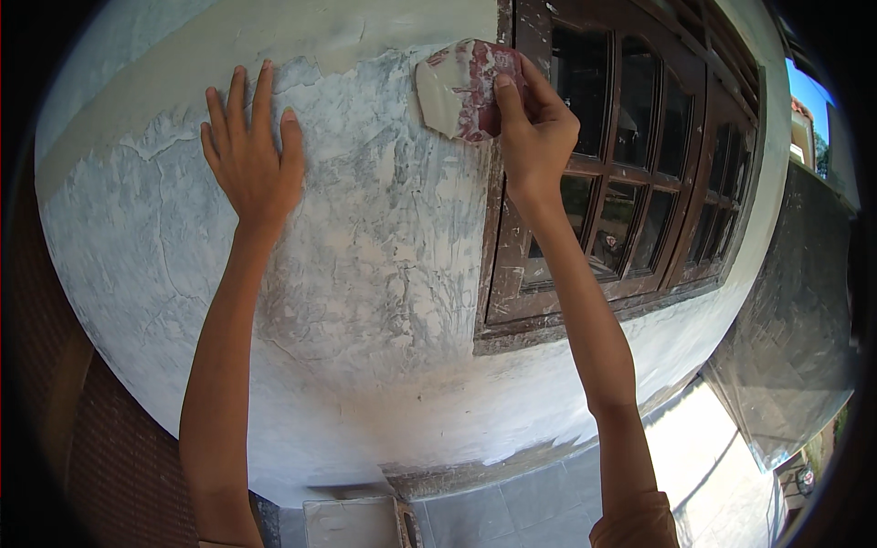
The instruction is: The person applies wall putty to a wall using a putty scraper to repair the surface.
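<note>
My left hand (253,160) lies against the wall with its fingers spread, holding nothing. My right hand (541,137) pinches a dark red putty spreader (480,87), thumb on the near face. Cream putty coats the spreader's left part and streaks its middle. Its edge is at the wall, close beside the window frame; whether it touches cannot be made out. The wall (365,228) has a rough, patchy grey-white surface with cracks and flaking edges. Along its top runs a smoother cream band (384,27).
To the right is a brown wooden window (594,210) with glass panes and pale splashes. Below stands a tray-like container (352,525) on grey floor tiles (493,502). A dark sheet (786,329) hangs at far right; a brown woven surface (119,457) is at lower left.
</note>
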Demonstrator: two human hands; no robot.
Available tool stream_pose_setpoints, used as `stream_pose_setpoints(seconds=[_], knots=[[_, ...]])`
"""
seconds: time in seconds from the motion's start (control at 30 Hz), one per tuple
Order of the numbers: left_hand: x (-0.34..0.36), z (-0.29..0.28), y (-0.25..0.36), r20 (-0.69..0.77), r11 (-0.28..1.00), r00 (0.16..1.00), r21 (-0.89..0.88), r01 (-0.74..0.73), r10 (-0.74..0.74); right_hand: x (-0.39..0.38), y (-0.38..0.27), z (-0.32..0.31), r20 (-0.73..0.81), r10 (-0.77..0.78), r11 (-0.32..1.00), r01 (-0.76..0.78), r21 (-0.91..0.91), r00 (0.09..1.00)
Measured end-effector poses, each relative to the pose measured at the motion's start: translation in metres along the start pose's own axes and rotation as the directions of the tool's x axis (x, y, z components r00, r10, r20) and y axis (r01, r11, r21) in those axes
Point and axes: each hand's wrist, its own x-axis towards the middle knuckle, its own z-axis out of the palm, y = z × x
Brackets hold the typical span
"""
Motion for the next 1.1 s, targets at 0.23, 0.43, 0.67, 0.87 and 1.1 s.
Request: stream_pose_setpoints(seconds=[0.23, 0.43, 0.67, 0.87, 1.1], knots=[[0.001, 0.001, 0.002, 0.012, 1.0, 1.0, 0.008, -0.001, 0.001, 0.019, 0.021, -0.029, -0.098, 0.059, 0.997, -0.063, -0.035, 0.993], [0.001, -0.001, 0.001, 0.026, 0.999, 1.0, 0.043, -0.009, 0.008, 0.026, 0.01, -0.062, -0.159, 0.099, 0.994, -0.09, 0.06, 0.982], [-0.011, -0.028, -0.003, 0.123, 1.0, 0.992, -0.022, -0.005, 0.008, 0.003, -0.017, -0.034, -0.065, 0.134, 0.987, -0.127, 0.095, 0.989], [-0.011, -0.075, -0.05, 0.136, 0.999, 0.99, -0.026, 0.024, -0.02, -0.033, -0.06, 0.002, -0.048, 0.179, 0.978, -0.172, 0.12, 0.983], [-0.03, -0.145, -0.12, 0.171, 0.988, 0.985, -0.149, 0.046, -0.02, -0.097, -0.125, 0.057, -0.072, 0.173, 0.983, -0.167, 0.078, 0.982]])
